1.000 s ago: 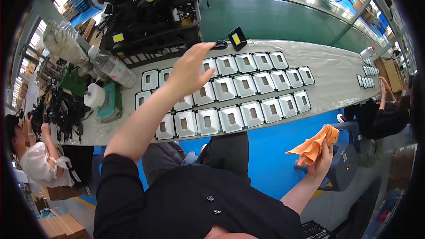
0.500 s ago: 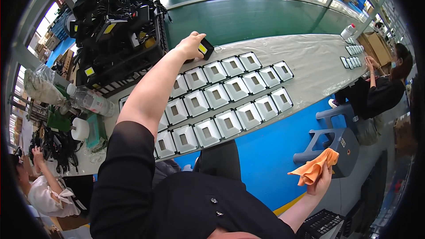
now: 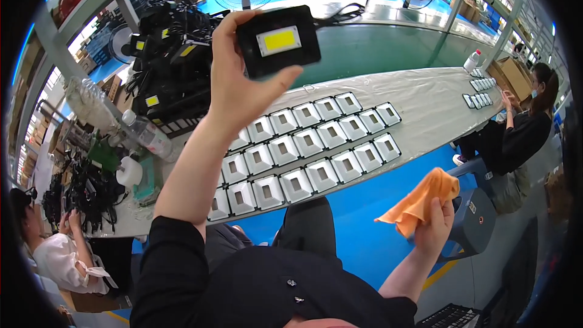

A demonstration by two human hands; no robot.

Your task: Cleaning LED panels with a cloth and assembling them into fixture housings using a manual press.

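My left hand point(image 3: 243, 88) is raised above the bench, gripping a black LED floodlight housing point(image 3: 248, 41) by its left side. A yellow LED panel point(image 3: 280, 41) faces me from its middle, and a black cable point(image 3: 346, 13) trails off its right end. Held out to the right, my right hand point(image 3: 434, 228) clutches an orange cloth point(image 3: 420, 203) that hangs loosely from the fingers. Below the raised lamp, rows of white reflector frames point(image 3: 296, 185) with square openings and dark rims lie on the covered bench point(image 3: 425, 100).
A black crate point(image 3: 179, 124) heaped with similar lamps and cables stands at the back left. Nearer are a clear plastic bottle point(image 3: 146, 133) and a white bottle point(image 3: 129, 172). A green belt point(image 3: 376, 48) runs behind the bench. Co-workers sit at the left and right; a stool point(image 3: 467, 218) stands beside my right hand.
My left hand has lifted the floodlight housing off the bench beside the crate and brought it up closer, panel toward me. My right hand has risen slightly with the cloth.
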